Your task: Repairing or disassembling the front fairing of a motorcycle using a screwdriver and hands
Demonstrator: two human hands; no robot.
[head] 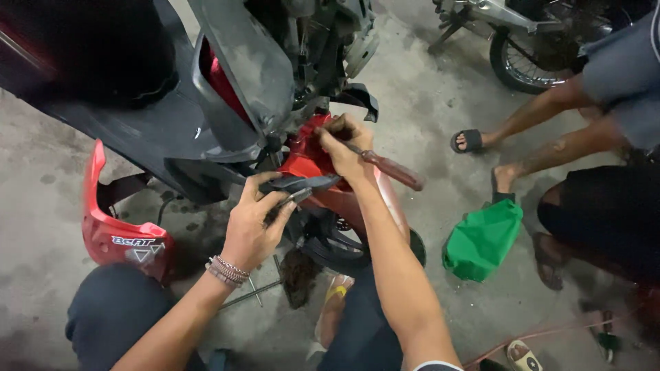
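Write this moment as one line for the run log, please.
left hand: grips dark panel edge | right hand: holds red-handled screwdriver at red scooter fender | green bag: on floor

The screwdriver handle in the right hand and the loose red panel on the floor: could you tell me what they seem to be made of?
The screwdriver handle in the right hand looks like reddish-brown wood or plastic; its dull, smooth surface leaves that open. The loose red panel looks like moulded plastic with a glossy painted finish, judging by its thin curved edges and sheen.
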